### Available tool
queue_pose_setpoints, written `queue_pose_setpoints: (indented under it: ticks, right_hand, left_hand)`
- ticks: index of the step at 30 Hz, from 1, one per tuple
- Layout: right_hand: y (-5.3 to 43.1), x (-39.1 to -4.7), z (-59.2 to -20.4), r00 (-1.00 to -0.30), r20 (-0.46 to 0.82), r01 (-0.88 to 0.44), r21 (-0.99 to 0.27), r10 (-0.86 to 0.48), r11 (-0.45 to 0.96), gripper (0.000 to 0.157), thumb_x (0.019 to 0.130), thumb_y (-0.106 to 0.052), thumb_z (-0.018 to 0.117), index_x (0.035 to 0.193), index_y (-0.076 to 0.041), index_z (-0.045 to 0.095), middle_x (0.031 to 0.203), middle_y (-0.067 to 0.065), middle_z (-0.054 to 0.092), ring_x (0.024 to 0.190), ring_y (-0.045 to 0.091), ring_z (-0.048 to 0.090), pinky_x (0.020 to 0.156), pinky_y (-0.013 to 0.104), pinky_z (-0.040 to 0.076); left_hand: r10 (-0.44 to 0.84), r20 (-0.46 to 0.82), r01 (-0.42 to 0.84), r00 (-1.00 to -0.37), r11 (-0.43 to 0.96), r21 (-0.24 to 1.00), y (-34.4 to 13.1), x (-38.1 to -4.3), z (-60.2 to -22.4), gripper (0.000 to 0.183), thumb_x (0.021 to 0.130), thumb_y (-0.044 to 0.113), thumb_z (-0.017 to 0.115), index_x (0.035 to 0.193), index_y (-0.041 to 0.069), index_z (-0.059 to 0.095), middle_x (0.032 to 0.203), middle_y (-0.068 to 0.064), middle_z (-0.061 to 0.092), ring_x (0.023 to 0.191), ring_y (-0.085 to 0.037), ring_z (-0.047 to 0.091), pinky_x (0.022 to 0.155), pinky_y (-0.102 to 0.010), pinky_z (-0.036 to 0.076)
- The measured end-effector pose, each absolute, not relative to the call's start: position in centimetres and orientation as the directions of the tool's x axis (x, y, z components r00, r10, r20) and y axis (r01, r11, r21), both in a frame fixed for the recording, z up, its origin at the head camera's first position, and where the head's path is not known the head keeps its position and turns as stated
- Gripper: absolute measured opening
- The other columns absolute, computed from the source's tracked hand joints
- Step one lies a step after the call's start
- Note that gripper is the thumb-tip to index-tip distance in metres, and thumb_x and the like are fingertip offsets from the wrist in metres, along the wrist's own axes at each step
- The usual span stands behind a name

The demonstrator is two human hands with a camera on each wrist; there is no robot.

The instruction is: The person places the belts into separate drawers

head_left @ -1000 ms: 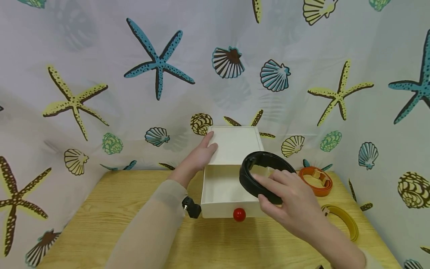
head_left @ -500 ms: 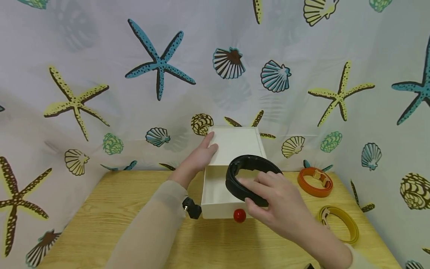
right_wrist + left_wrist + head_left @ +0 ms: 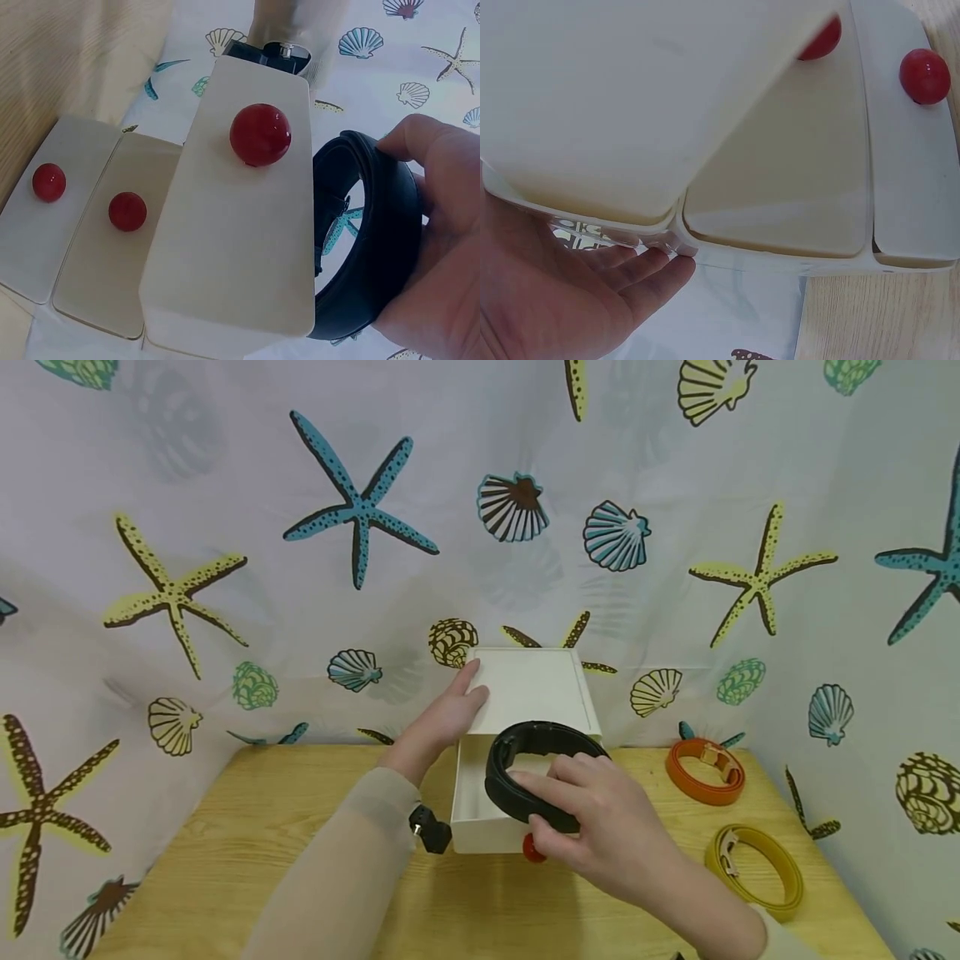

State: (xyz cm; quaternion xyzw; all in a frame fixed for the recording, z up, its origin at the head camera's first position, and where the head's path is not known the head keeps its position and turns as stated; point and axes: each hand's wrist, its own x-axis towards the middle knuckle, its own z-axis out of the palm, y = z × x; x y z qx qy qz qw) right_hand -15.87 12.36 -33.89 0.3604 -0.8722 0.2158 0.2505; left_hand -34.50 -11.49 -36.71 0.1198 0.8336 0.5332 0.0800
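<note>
Nearest of all, the wooden worktop point(image 3: 225, 860) is crossed from the left by a pale sleeve point(image 3: 330, 868), with a black device point(image 3: 429, 828) seen at its wrist. Over on the near right, the yellow belt point(image 3: 789, 870) is coiled in a ring, its buckle set on the left side. And now the middle: the black belt point(image 3: 517, 795), rolled into a loop, is held by the right hand point(image 3: 603, 818), whose grip is clamped on the band, right above the pulled-out top drawer point(image 3: 483, 837)! A red knob point(image 3: 533, 849) is partly covered there; whether the drawer is touched by the belt cannot be told. Below, two lower drawers point(image 3: 116, 262) are seen pushed in. Farther on, the left side of the white cabinet point(image 3: 532, 693) is touched by the left hand point(image 3: 442, 718), fingers extended, grip apart. To the far right, the orange belt point(image 3: 703, 793) is coiled too, and behind everything a cloth point(image 3: 510, 410) is patterned with starfish and shells.
</note>
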Motion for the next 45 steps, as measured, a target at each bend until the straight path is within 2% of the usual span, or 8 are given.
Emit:
queue_pose_setpoints:
  ticks: [3,13,21,28,45]
  right_hand:
    - [12.1,-16.0,-33.9,-0.593,0.603,-0.753,-0.181,-0.533,0.633,0.042,0.092,-0.02,0.084,0.134,-0.025,0.082,0.092,-0.014,0.059,0.085,0.009,0.053,0.075,0.033,0.048]
    - [11.8,-16.1,-34.0,-0.573,0.6,-0.775,-0.176,-0.558,0.607,0.041,0.09,-0.018,0.084,0.13,-0.024,0.084,0.095,-0.012,0.062,0.088,0.011,0.056,0.08,0.037,0.051]
    - [11.6,-16.4,-33.6,-0.622,0.541,-0.755,-0.225,-0.565,0.616,0.039,0.094,-0.021,0.079,0.133,-0.024,0.082,0.098,-0.011,0.066,0.09,0.012,0.057,0.083,0.04,0.052]
    - [11.7,-16.7,-33.4,-0.673,0.463,-0.728,-0.276,-0.576,0.628,0.037,0.098,-0.022,0.076,0.135,-0.025,0.081,0.097,-0.012,0.063,0.091,0.012,0.055,0.075,0.032,0.049]
    - [11.6,-18.1,-33.7,-0.719,0.393,-0.692,-0.329,-0.573,0.643,0.038,0.099,-0.022,0.075,0.136,-0.024,0.081,0.096,-0.012,0.061,0.088,0.013,0.055,0.072,0.03,0.047]
  left_hand:
    - [0.289,0.01,0.131,-0.957,0.402,0.906,-11.4,-34.4,-36.6,0.07,0.12,0.036,0.037,0.18,0.022,0.005,0.186,-0.009,-0.002,0.17,-0.033,-0.002,0.135,-0.056,0.004]
    - [0.293,0.021,0.141,-0.956,0.394,0.908,-11.2,-34.3,-36.6,0.069,0.12,0.033,0.037,0.18,0.02,0.005,0.186,-0.011,-0.001,0.17,-0.033,-0.002,0.135,-0.056,0.002]
    - [0.291,0.018,0.137,-0.957,0.395,0.908,-11.2,-33.8,-36.4,0.069,0.12,0.035,0.037,0.18,0.021,0.005,0.186,-0.01,-0.001,0.17,-0.033,-0.002,0.135,-0.057,0.002]
    - [0.278,0.024,0.14,-0.96,0.405,0.904,-11.2,-33.8,-36.4,0.069,0.12,0.036,0.037,0.18,0.022,0.007,0.186,-0.011,0.0,0.17,-0.033,0.0,0.135,-0.056,0.003]
    - [0.253,0.013,0.119,-0.967,0.407,0.906,-11.3,-33.9,-36.6,0.068,0.119,0.035,0.036,0.18,0.023,0.008,0.186,-0.011,0.002,0.17,-0.034,0.002,0.135,-0.057,0.005]
